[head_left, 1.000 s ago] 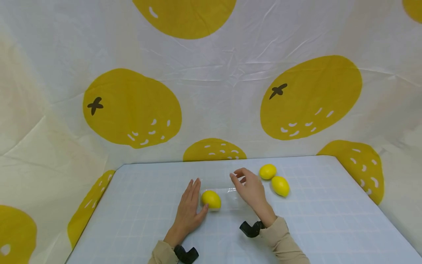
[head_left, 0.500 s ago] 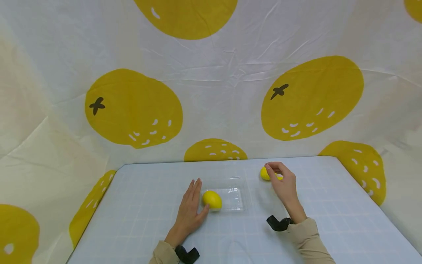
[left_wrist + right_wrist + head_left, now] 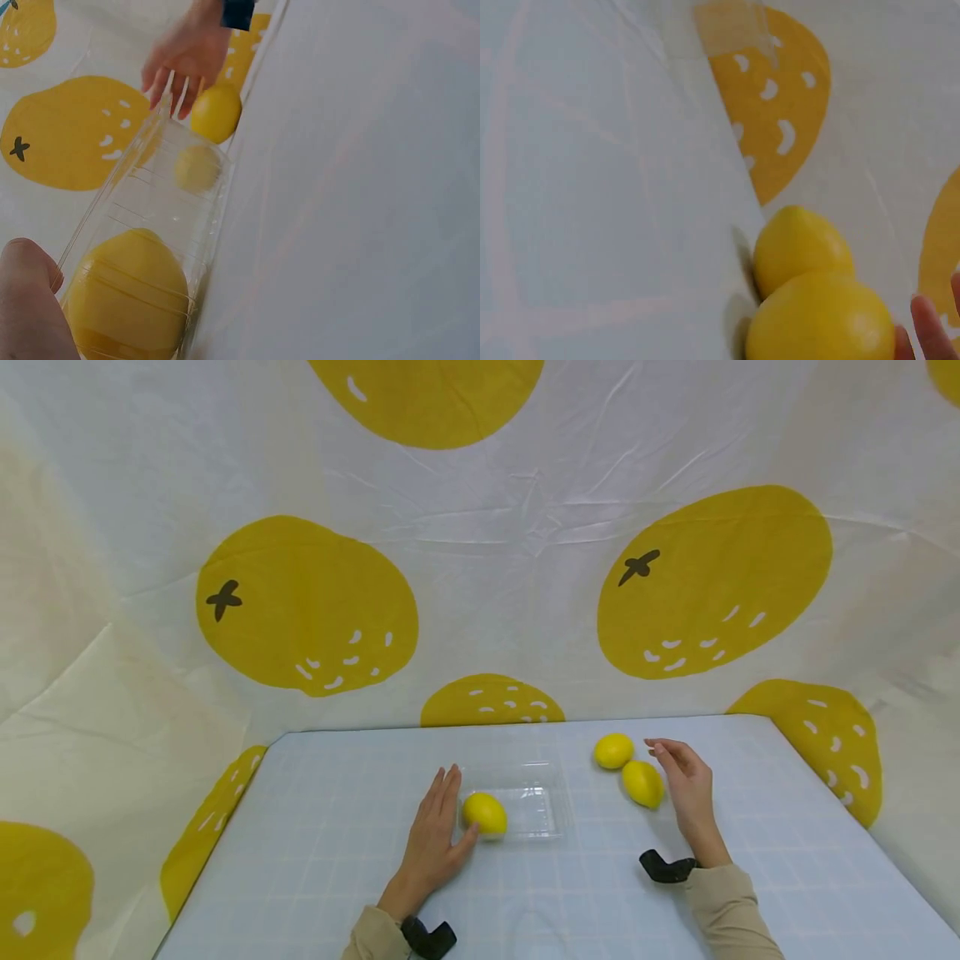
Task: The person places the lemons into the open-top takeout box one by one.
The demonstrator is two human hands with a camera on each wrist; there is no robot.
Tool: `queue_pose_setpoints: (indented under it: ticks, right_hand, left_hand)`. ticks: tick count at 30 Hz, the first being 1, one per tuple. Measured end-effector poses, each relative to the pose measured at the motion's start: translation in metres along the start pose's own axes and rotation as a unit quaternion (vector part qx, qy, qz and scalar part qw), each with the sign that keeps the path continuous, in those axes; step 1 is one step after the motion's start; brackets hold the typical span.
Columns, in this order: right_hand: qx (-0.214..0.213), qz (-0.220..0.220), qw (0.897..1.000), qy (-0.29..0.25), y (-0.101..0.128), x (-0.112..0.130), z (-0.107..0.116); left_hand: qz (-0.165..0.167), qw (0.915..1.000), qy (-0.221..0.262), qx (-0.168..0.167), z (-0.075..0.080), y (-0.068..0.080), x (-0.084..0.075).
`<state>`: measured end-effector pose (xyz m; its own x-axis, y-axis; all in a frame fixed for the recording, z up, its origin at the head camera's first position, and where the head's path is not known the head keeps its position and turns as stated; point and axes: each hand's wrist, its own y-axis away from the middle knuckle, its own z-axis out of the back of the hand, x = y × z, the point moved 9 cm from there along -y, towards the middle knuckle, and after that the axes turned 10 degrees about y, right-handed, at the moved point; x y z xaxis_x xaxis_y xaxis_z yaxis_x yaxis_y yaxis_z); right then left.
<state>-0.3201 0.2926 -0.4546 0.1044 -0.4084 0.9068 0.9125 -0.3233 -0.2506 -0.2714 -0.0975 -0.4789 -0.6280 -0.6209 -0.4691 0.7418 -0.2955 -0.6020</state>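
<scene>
One lemon (image 3: 484, 812) in tray (image 3: 551, 825), left hand (image 3: 433, 842) flat against it; right hand (image 3: 687, 787) loose, probably touching two outside lemons (image 3: 642, 782).

From the head view I look forward and down across the surface (image 3: 300, 860) toward the backdrop. My left wrist view sits low and close behind the tray (image 3: 161, 202). My right wrist view sits very close; all three share the lemons (image 3: 642, 783).

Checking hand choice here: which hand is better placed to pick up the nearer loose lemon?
Right. The right hand is beside that lemon, open; the left hand rests against the tray.
</scene>
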Motion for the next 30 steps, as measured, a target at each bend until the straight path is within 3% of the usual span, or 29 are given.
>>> queue_pose_setpoints:
  ticks: [3, 6, 18, 30]
  right_hand:
    - [0.028, -0.035, 0.999, 0.006, 0.001, -0.02, -0.003]
    - [0.042, -0.039, 0.998, 0.007, 0.001, -0.034, -0.006]
    - [0.08, 0.055, 0.993, 0.067, 0.007, -0.042, -0.018]
    - [0.09, 0.065, 0.989, 0.097, 0.016, -0.046, -0.021]
  left_hand:
    - [0.002, 1.0, 0.001, 0.004, -0.001, 0.0, 0.0]
    - [0.001, 1.0, -0.002, 0.005, -0.002, 0.0, 0.001]
    - [-0.005, 1.0, -0.004, 0.001, -0.002, 0.0, 0.003]
    - [-0.003, 1.0, 0.0, 0.0, -0.003, 0.0, 0.003]
